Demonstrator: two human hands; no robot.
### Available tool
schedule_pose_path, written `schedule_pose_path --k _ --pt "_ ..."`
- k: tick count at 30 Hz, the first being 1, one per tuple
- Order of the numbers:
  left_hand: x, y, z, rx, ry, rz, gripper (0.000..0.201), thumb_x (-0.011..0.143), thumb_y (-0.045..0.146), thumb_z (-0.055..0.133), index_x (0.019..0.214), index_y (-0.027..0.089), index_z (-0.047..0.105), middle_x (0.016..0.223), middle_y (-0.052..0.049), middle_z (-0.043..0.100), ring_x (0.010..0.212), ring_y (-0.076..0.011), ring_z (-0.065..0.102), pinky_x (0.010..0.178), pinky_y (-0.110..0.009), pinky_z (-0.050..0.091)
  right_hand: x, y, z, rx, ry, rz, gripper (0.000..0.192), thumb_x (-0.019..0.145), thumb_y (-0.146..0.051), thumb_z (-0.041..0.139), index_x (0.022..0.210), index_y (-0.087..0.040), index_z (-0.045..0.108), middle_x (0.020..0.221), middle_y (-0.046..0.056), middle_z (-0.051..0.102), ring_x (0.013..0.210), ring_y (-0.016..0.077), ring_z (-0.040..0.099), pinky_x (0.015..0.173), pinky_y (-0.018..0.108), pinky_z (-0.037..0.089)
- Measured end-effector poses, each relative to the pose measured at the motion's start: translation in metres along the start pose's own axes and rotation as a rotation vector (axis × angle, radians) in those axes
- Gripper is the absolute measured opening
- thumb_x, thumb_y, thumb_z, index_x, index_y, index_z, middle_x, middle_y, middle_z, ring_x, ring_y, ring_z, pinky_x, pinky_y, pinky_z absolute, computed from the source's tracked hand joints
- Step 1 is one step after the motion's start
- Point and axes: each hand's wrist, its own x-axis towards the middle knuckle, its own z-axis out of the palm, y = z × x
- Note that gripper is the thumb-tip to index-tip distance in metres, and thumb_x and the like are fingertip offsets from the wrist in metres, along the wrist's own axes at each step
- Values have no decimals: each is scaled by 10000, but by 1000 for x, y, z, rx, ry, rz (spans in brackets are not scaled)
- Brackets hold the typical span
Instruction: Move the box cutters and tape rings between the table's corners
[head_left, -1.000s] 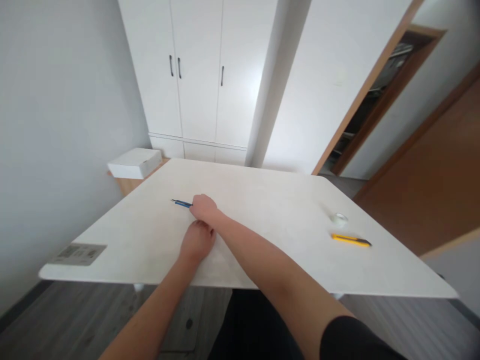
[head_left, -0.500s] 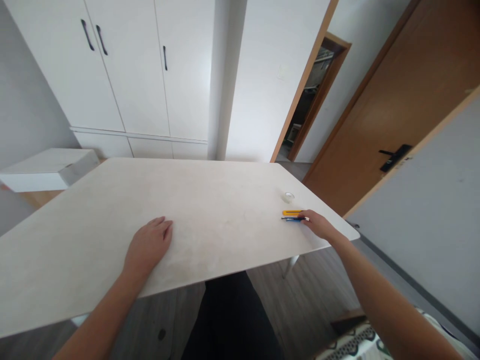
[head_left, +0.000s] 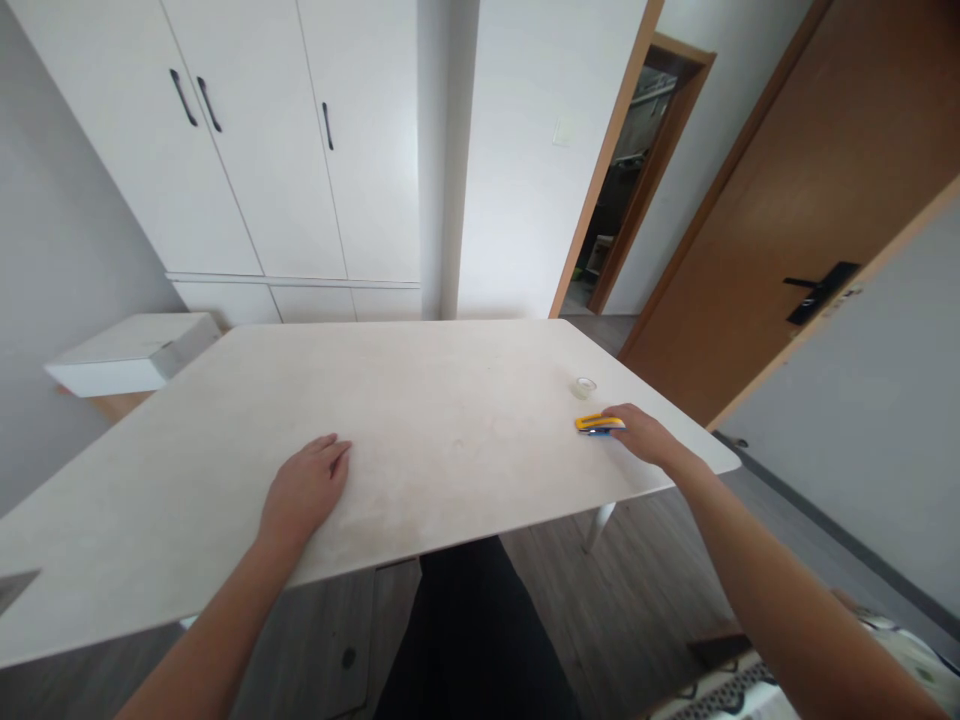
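Note:
My right hand [head_left: 636,433] is closed around the right end of a yellow utility knife [head_left: 590,421]. Pressed close against the knife's near side is a blue pen [head_left: 600,432] with a silvery tip, in the same grip. Just beyond them lies a roll of clear tape [head_left: 584,386]. My left hand [head_left: 307,490] lies palm down on the white table [head_left: 420,400], fingers stretched out and holding nothing.
A white box [head_left: 127,350] stands beyond the table's left end. White cabinets [head_left: 292,180] rise behind the table. On the right is a brown door [head_left: 757,200] with a black handle. Patterned fabric [head_left: 727,690] shows at the lower right.
My right fingers have closed over the yellow utility knife and the blue pen, drawing the two together. The left hand stays where it was on the table. The view has shifted slightly.

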Motion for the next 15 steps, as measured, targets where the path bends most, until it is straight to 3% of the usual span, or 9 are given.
schedule_pose_path --k 4,9,12,15 --pt "1 2 -3 -2 -1 -9 489 946 391 340 1127 179 743 1273 -117 689 1195 -262 639 1079 -414 474 20 -79 10 105 -18 -197 298 908 -228 569 1183 -200 680 1228 116 664 1087 230 651 983 369 480" --pt "0 0 -4 -10 -21 -14 501 946 414 348 1149 173 738 1298 -115 677 1200 -256 639 1075 -396 482 36 -190 49 239 -118 -481 358 938 -356 603 1239 -168 647 1312 131 638 1209 235 595 1046 372 432" --pt "0 -1 -4 -16 -24 -31 502 948 430 353 1152 181 739 1309 -104 672 1208 -248 636 1081 -385 479 31 -224 74 192 -102 -515 519 936 -510 580 1328 -171 601 1448 170 545 1349 288 485 1115 446 352" --pt "0 -1 -4 -29 -16 -39 495 944 444 362 1136 195 745 1305 -92 677 1202 -245 640 1079 -390 483 23 -231 88 161 -40 -494 592 942 -581 526 1382 -187 566 1510 173 485 1417 306 398 1164 496 254"
